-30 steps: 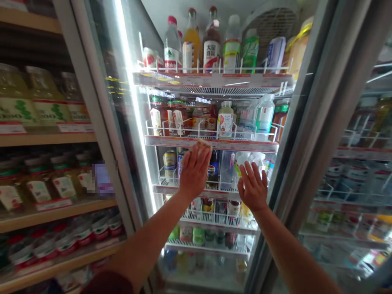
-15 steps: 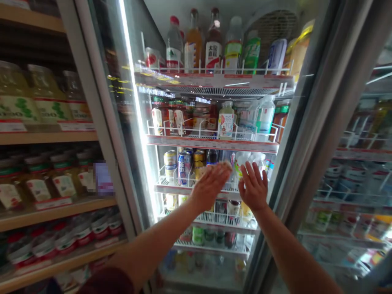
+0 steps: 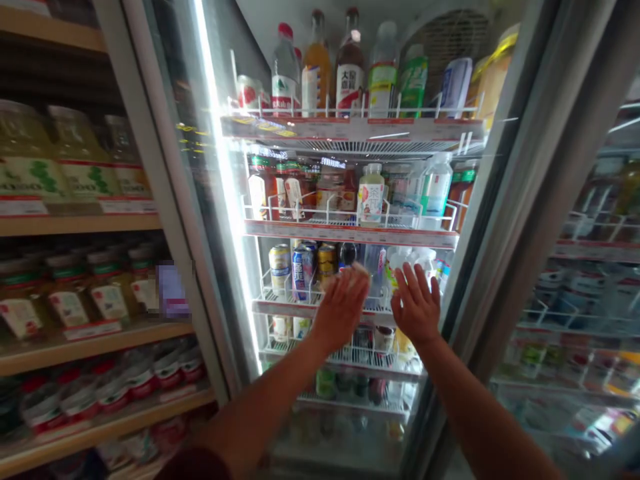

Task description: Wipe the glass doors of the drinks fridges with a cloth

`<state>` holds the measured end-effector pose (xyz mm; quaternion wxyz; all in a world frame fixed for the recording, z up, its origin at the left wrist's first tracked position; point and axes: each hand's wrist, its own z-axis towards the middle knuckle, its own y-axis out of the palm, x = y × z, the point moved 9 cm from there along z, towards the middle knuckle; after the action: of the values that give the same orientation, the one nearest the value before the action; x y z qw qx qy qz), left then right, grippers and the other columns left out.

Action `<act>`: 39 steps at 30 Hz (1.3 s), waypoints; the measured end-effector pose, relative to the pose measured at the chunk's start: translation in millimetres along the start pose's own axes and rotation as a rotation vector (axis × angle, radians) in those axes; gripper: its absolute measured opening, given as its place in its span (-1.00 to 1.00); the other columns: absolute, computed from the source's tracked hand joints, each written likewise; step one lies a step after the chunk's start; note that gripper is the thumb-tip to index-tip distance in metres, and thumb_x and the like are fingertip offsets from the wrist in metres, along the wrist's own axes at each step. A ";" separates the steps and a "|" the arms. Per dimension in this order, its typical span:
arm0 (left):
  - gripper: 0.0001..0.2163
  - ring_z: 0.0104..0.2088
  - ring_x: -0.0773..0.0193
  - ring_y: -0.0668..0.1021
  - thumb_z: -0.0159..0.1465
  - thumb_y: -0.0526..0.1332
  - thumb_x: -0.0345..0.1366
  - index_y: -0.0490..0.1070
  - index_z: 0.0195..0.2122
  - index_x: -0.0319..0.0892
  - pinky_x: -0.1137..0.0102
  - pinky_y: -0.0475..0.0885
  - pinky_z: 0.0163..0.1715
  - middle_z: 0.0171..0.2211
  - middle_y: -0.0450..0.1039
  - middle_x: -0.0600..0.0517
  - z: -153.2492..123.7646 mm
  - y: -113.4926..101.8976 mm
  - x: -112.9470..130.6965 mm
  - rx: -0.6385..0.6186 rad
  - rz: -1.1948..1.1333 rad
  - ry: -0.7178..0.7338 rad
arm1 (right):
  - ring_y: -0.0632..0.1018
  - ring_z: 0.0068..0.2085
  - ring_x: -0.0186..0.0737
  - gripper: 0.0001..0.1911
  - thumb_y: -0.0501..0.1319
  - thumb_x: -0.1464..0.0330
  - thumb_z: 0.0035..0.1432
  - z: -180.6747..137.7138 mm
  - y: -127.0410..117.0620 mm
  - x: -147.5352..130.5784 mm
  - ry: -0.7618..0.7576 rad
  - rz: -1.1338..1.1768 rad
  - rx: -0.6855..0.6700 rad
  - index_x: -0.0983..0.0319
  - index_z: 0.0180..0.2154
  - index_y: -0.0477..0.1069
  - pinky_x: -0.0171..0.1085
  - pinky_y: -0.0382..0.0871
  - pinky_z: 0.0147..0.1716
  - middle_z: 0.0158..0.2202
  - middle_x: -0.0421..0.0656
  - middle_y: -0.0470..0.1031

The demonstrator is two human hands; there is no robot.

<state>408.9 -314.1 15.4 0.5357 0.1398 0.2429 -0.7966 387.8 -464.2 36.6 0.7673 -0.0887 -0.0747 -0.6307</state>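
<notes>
Left hand [image 3: 343, 303], mid-frame: fingers extended together, flat over a cloth [image 3: 361, 270], so the cloth is held under the hand; thumb side and any pinch hidden, can't tell how firm. Cloth is at frame centre, slightly right, edge poking past the fingertips toward upper right. Crumpled and blurred, no clear long axis.

Right hand [image 3: 417, 303], right of centre: holding nothing, fingers spread and pointing up, looks flat against the glass door [image 3: 193, 173]. Key relation: cloth lies just left of the right hand at about fingertip height, narrow gap, not touching. Left hand is nearer, since it's on it.

Drinks behind the glass. Text:
- Dark bottle [image 3: 349, 73], top centre: white label, big 大 and what looks like 嘉宾.
- Red-cap bottle [image 3: 285, 73], upper left of centre: red band, looks like 山 in it, rest unclear.
- Tea bottle [image 3: 371, 195], centre: white label, 茶 plus a π-like mark.
- Green bottle [image 3: 413, 83], upper right of centre: white script, can't read.
- Blue can [image 3: 303, 270], left of centre: big characters, can't read.
- Jars [image 3: 75, 160], left edge: green print, zeros in a number, rest blurred.
</notes>
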 end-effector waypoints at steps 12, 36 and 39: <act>-0.38 0.47 -0.07 -0.07 0.39 0.09 -0.35 -0.04 0.45 -0.25 -0.04 -0.03 0.44 0.44 0.01 -0.14 21.1 -10.8 -61.9 0.076 0.001 -0.203 | 0.22 0.41 -0.12 -0.37 0.12 0.42 0.32 0.8 -0.1 0.2 0.002 -0.007 0.003 0.20 0.39 0.13 -0.04 -0.05 0.43 0.29 -0.05 0.40; -0.44 0.46 -0.01 0.03 0.36 0.15 -0.34 0.14 0.39 -0.18 -0.01 0.03 0.42 0.32 0.29 -0.12 -37.8 -13.7 -92.8 0.017 0.027 -0.084 | 0.25 0.40 -0.08 -0.32 0.14 0.42 0.31 -4.0 3.3 1.9 0.013 -0.003 -0.010 0.16 0.41 0.08 -0.02 -0.03 0.42 0.31 -0.08 0.37; -0.36 0.46 -0.05 -0.02 0.38 0.10 -0.32 -0.07 0.46 -0.18 -0.09 0.08 0.40 0.39 0.15 -0.19 -28.5 -23.9 -129.8 0.058 0.033 -0.227 | 0.26 0.39 -0.06 -0.32 0.13 0.41 0.32 -4.2 3.7 2.2 0.010 -0.002 -0.015 0.15 0.41 0.07 0.00 -0.01 0.42 0.32 -0.07 0.34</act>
<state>436.0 -189.6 59.7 0.5684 0.0682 0.1553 -0.8051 391.8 -466.6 32.9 0.7663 -0.0912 -0.0661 -0.6326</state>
